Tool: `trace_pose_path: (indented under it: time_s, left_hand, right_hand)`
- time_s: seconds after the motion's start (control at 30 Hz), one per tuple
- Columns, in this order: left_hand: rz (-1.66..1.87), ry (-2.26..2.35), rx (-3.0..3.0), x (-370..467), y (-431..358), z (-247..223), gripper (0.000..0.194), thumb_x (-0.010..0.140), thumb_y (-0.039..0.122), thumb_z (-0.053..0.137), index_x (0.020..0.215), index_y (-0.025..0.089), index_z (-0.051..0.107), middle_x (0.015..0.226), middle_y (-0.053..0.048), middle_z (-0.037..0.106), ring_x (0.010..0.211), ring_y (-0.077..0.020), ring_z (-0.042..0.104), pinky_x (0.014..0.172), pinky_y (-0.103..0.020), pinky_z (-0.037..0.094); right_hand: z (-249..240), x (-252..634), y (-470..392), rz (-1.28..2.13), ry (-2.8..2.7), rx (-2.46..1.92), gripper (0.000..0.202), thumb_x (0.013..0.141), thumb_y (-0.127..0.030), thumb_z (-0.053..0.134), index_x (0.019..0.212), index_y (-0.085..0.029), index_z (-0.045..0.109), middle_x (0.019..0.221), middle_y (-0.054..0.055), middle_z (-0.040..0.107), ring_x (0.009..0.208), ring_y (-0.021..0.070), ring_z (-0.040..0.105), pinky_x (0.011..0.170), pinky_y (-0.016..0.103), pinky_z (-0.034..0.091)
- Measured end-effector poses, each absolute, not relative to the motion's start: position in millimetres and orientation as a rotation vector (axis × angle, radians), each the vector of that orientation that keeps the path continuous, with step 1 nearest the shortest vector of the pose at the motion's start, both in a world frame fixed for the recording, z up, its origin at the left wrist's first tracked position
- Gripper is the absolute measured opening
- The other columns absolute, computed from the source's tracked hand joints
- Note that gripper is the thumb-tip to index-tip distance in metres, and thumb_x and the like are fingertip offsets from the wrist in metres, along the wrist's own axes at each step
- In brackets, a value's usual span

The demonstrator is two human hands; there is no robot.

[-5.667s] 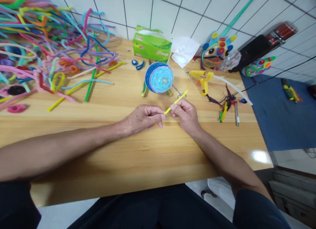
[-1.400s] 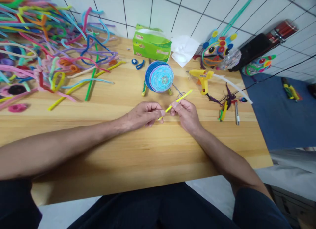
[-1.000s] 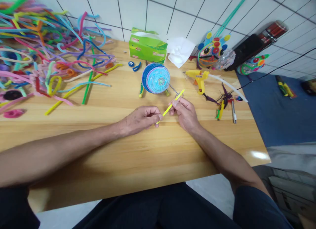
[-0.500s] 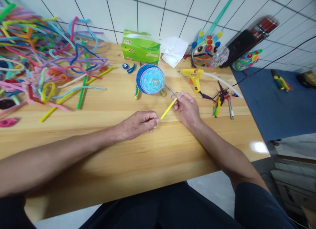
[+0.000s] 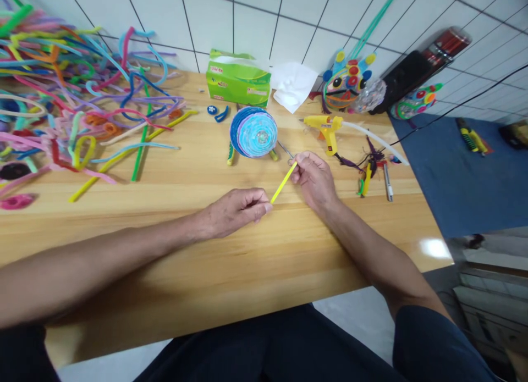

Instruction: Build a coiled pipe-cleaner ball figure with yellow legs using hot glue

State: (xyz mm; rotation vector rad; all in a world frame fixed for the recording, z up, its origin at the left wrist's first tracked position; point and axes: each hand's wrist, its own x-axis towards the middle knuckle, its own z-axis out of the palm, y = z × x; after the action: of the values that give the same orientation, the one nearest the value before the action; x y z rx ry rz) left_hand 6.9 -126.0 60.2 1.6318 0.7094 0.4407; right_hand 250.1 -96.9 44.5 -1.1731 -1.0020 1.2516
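Yellow strip (image 5: 283,182) is pinched at its ends by the left hand (image 5: 235,211) and the right hand (image 5: 315,180), the coiled disc (image 5: 256,133) lying beyond the grip, and is best straightened by gentle, even tension.

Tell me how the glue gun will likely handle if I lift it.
The glue gun likely feels stiff and fairly light, as its body looks plastic. Lying on its side with the handle sticking out, it probably won't roll. The long white stick at its back may swing and snag.
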Motion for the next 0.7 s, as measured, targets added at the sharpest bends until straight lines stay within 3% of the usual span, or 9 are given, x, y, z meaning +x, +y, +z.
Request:
trace_pose_path:
  time_s: [0.17,0.4,0.53,0.7]
  left_hand:
    - [0.392,0.713,1.582,5.5,-122.1,58.9,0.035,0.100,0.052,0.064,0.087,0.021,0.059,0.074,0.004,0.051,0.065,-0.0128,0.044,0.061,-0.024,0.036]
    - [0.410,0.738,1.737,4.8,-120.6,59.8,0.034,0.105,0.048,0.058,0.085,0.020,0.061,0.075,0.001,0.064,0.070,-0.0148,0.056,0.070,-0.026,0.044]
    - [0.445,0.779,1.717,1.2,-121.1,62.3,0.042,0.105,0.052,0.062,0.079,0.020,0.062,0.071,0.002,0.058,0.066,-0.0135,0.052,0.065,-0.025,0.040]
    - [0.802,1.021,1.833,-8.5,-115.4,70.3,0.032,0.103,0.047,0.069,0.086,0.020,0.068,0.073,0.001,0.059,0.065,-0.0144,0.049,0.063,-0.027,0.039]
  right_hand:
    - [41.9,254.0,-95.8,1.213,-0.992,-1.178,0.041,0.076,-0.057,0.094,0.075,-0.026,0.068,0.070,-0.004,0.063,0.061,0.0106,0.050,0.054,0.026,0.040]
    - [42.3,253.2,-95.6,1.182,-0.967,-1.202,0.034,0.075,-0.050,0.092,0.073,-0.025,0.069,0.066,-0.004,0.063,0.058,0.0097,0.050,0.053,0.025,0.038]
    - [41.4,257.0,-95.3,1.195,-0.995,-1.271,0.033,0.075,-0.052,0.089,0.074,-0.024,0.071,0.063,-0.006,0.060,0.053,0.0087,0.045,0.050,0.025,0.033]
    - [37.8,262.3,-98.5,1.044,-1.340,-1.369,0.047,0.089,-0.060,0.082,0.066,-0.025,0.062,0.059,-0.006,0.052,0.057,0.0108,0.042,0.056,0.028,0.030]
